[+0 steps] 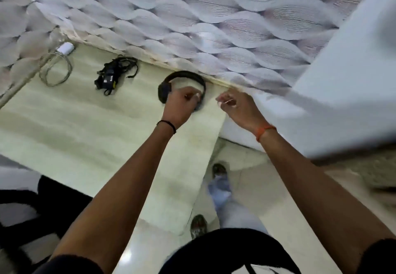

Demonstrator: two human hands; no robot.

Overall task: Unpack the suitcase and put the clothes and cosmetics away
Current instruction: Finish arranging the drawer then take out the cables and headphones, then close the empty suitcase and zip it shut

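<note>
Both hands are out over the pale surface (85,123), close to the patterned wall (192,16). Going left to right: far left we've got a white charger (65,48) with its looped cable (57,70) lying flat, then a black power adapter (109,78) with its cord bundled on top. Next come the black headphones (182,75), sitting right up against the wall edge, and our left hand (180,106) is on them, fingers curled down around the right ear cup. The band arches up toward the wall with the open end facing back at us, so the long axis runs roughly left to right along the wall. Just beside that, our right hand (235,108) hangs off the surface's edge with fingers curled, pinching something thin and white (227,101). It's too blurry to say what that is. Further right is a big white block (342,80), maybe a cabinet or bed, can't really tell.

Progress-wise, honestly hard to call. No suitcase, clothes or cosmetics anywhere in view, so we can't say how much is unpacked. Our guess is the gadgets are getting laid out here one by one, and the clothes and cosmetics part is either elsewhere or still to come.
</note>
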